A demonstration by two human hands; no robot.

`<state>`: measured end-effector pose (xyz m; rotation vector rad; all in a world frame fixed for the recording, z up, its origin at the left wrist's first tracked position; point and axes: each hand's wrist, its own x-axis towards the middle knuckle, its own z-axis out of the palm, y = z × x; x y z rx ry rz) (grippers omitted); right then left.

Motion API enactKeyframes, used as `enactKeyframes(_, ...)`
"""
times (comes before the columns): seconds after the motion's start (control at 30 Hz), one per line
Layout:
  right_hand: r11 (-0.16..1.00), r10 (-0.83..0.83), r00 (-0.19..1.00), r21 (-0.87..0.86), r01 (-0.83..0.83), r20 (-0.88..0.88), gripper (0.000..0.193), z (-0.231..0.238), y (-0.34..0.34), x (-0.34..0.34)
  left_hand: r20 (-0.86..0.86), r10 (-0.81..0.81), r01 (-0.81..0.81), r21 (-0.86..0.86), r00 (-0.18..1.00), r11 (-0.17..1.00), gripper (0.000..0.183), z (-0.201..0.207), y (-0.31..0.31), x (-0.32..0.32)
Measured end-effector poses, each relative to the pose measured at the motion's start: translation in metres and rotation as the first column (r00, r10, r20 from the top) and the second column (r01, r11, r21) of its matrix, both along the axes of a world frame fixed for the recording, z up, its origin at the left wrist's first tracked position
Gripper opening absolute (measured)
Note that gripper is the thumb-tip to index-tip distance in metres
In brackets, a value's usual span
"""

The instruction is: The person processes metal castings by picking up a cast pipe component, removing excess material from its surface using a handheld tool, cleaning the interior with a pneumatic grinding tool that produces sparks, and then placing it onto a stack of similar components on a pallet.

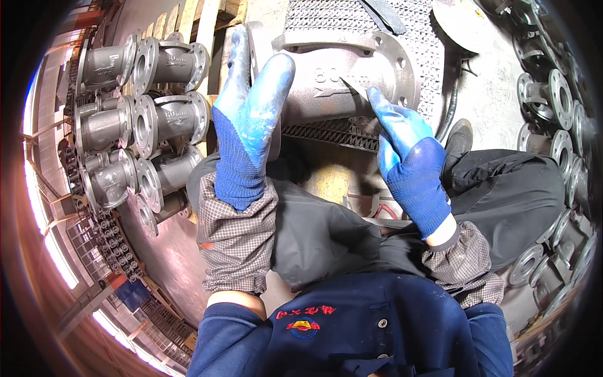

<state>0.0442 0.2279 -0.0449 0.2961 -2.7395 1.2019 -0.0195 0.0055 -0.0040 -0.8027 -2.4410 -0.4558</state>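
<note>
A grey cast-metal valve body (333,66), with round flanges at its ends and raised lettering and an arrow on its side, lies across a metal grating. My left hand (254,94), in a blue coated glove, straddles the left flange, with fingers on the outer side and thumb on the inner side. In my gloved right hand (402,135), closed near the right flange, is a thin pointed tool (358,88). Its tip is at the casting's side by the raised marks. The tool's handle is hidden in the glove.
Similar flanged castings (173,122) are stacked at the left by a wooden pallet (204,34). More castings (553,100) line the right side. A dark hose (451,107) runs down beside the grating (427,63). My bent legs are below the casting.
</note>
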Motion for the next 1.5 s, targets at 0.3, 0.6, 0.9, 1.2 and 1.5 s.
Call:
enactKeyframes(0.3, 0.999, -0.017, 0.999, -0.028, 0.019, 0.050, 0.053, -0.001, -0.001, 0.006, 0.026, 0.020, -0.021, 0.013, 0.999, 1.000, 0.033, 0.002, 0.000, 0.002)
enactKeyframes(0.6, 0.994, -0.011, 0.999, -0.108, 0.017, 0.050, 0.050, -0.002, -0.001, 0.001, 0.017, 0.002, -0.003, 0.018, 1.000, 1.000, 0.034, 0.000, -0.001, 0.000)
enactKeyframes(0.9, 0.999, -0.002, 0.997, -0.047, 0.006, 0.075, 0.051, -0.003, -0.004, 0.005, 0.011, -0.044, 0.043, 0.037, 0.999, 0.998, 0.034, -0.004, -0.006, -0.001)
enactKeyframes(1.2, 0.994, -0.019, 1.000, -0.103, 0.021, 0.024, 0.051, -0.011, -0.001, 0.004, 0.532, -0.041, -0.317, 0.563, 0.846, 0.763, 0.070, 0.011, 0.022, 0.012)
enactKeyframes(1.5, 0.981, -0.191, 0.968, -0.002, 0.194, -0.165, 0.078, -0.006, -0.005, -0.056, 0.083, -0.016, 0.008, 0.099, 0.996, 0.995, 0.036, 0.005, 0.006, 0.005)
